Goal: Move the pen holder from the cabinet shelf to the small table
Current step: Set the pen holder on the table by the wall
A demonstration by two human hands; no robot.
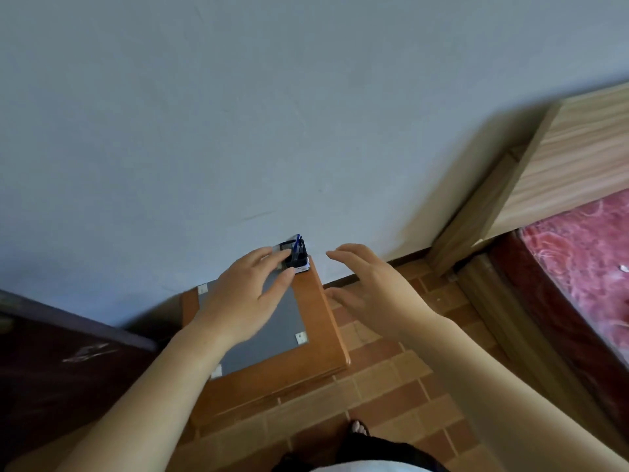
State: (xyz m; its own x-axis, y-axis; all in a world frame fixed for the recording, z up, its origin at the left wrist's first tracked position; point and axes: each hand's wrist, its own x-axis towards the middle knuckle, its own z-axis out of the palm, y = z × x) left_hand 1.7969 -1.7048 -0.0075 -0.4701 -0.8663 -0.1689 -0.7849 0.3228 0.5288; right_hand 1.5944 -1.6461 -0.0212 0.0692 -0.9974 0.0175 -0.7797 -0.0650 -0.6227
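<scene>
The black pen holder [298,257], with blue pens standing in it, rests on the far right corner of the small wooden table [326,338], close to the wall. My left hand [245,301] reaches over the table's grey top. Its index fingertip and thumb touch the holder's left side in a light pinch. My right hand [371,287] hovers just right of the holder, past the table's edge, fingers spread, holding nothing.
A blue-grey wall [238,131] rises right behind the table. A dark cabinet [61,369] stands at the left. A wooden bed frame [558,172] with a red mattress [585,253] lies at the right. Brick-pattern floor [391,379] and my foot [359,429] are below.
</scene>
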